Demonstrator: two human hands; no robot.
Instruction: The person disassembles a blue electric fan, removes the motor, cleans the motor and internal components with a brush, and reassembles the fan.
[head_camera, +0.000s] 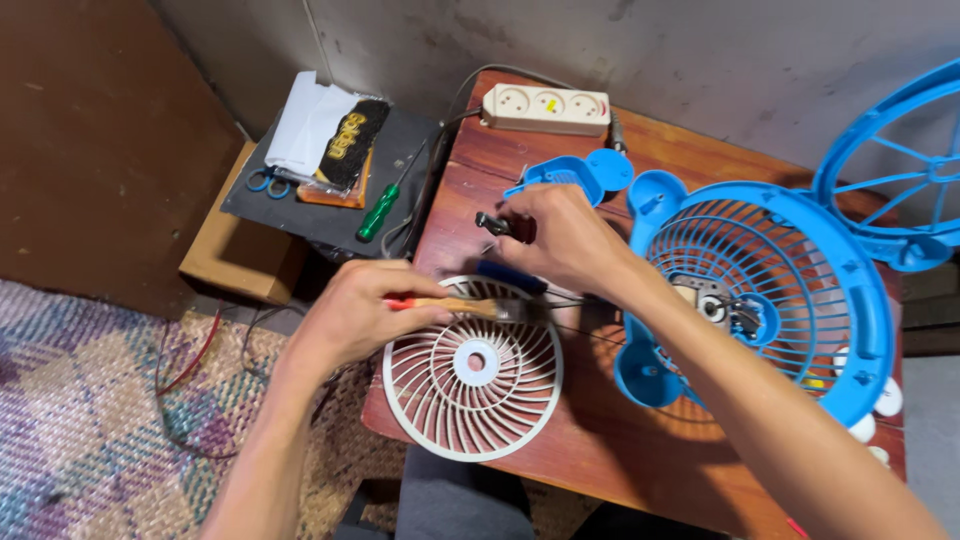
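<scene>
Two hands over a wooden table, left hand gripping a brush lying left-right, bristles rightward above the white grille at the near edge, right hand pinching a small dark part, blue fan housing crowding the right, power strip farthest.

A reddish wooden counter carried a white round fan grille near its front edge, a blue fan housing to the right, a small blue cover and a white power strip at the back.
</scene>
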